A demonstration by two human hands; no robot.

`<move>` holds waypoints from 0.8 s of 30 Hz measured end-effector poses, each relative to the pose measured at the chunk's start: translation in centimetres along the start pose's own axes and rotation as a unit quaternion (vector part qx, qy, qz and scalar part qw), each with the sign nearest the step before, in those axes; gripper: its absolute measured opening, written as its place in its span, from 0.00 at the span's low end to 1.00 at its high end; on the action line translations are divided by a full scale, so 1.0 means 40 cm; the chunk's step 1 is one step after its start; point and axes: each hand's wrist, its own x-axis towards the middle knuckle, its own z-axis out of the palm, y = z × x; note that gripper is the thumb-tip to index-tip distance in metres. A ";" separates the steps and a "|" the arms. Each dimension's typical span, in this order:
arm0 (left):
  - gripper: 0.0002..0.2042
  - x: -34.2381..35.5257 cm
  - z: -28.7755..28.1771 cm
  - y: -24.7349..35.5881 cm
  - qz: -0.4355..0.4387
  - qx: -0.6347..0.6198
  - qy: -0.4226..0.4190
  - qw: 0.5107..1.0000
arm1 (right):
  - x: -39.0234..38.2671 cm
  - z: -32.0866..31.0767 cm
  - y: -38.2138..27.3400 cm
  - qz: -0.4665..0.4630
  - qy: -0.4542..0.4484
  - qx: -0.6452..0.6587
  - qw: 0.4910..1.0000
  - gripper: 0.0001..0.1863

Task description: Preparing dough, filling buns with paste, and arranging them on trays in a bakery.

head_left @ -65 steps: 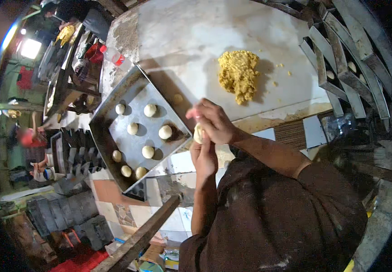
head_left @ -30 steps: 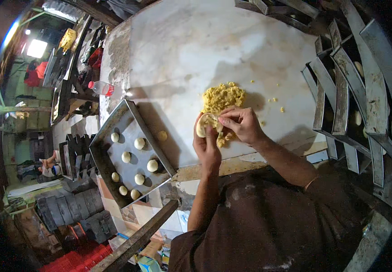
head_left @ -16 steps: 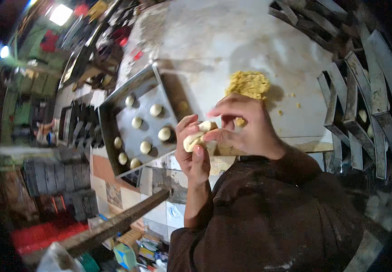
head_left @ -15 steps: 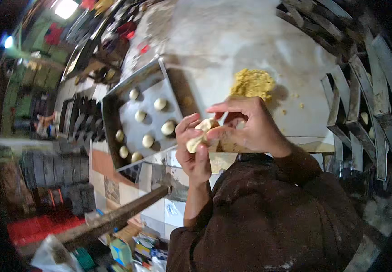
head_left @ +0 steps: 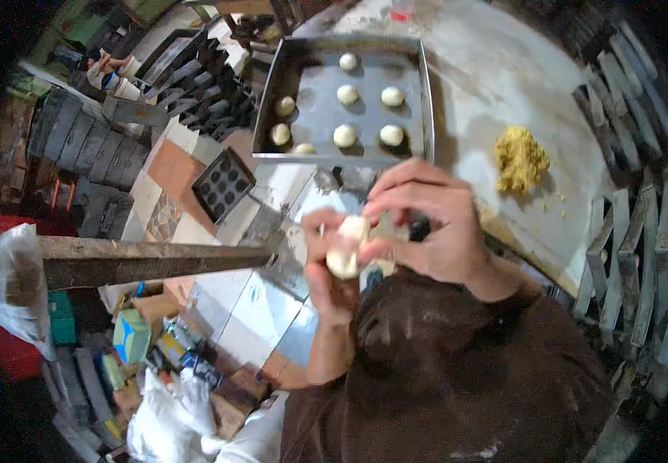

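Observation:
A pale piece of dough [head_left: 343, 264] rests in my left hand [head_left: 324, 270], whose fingers curl round it from the left. My right hand [head_left: 446, 224] grips the dough's right side between thumb and fingertips. Both hands are in front of my chest, and blur hides the dough's exact shape. Beyond them lies a large metal baking tray [head_left: 322, 85] with several round dough balls [head_left: 347, 95] spaced out on it. To the right, a crumbly yellow mound of filling [head_left: 520, 160] sits on the pale tabletop [head_left: 473, 85].
Stacks of narrow metal pans [head_left: 635, 255] stand along the right. At left, a wooden beam [head_left: 156, 262] juts above the tiled floor [head_left: 253, 309]. A small moulded tray [head_left: 224, 185] is down there, with white plastic bags [head_left: 168, 420] and boxes nearer me.
The view has turned, so the baking tray and the yellow mound now appear farther right. Both hands still hold the dough, in nearly the same pose.

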 end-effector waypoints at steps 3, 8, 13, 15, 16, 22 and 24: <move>0.25 0.028 -0.061 0.039 0.096 0.222 -0.047 0.969 | 0.009 0.037 0.023 -0.017 -0.099 0.054 0.993 0.13; 0.34 0.116 -0.033 0.026 0.172 0.254 0.076 0.949 | 0.023 0.106 0.024 -0.181 0.030 -0.083 0.980 0.11; 0.41 0.240 -0.002 -0.039 0.026 0.036 -0.047 0.998 | 0.085 0.072 0.177 -0.204 0.081 0.065 0.974 0.09; 0.23 0.333 -0.007 -0.076 0.096 0.134 -0.160 0.973 | 0.094 0.059 0.239 -0.027 0.009 0.096 0.995 0.06; 0.12 0.364 0.007 -0.095 0.113 0.145 -0.126 0.975 | 0.138 0.039 0.250 -0.015 -0.032 0.136 0.990 0.04; 0.10 0.450 -0.062 -0.305 -0.111 0.449 -0.038 0.886 | 0.310 -0.104 0.352 -0.071 -0.006 -0.124 0.990 0.14; 0.07 0.435 -0.060 -0.401 -0.147 0.314 -0.036 0.937 | 0.342 -0.105 0.411 -0.126 -0.083 -0.122 0.981 0.17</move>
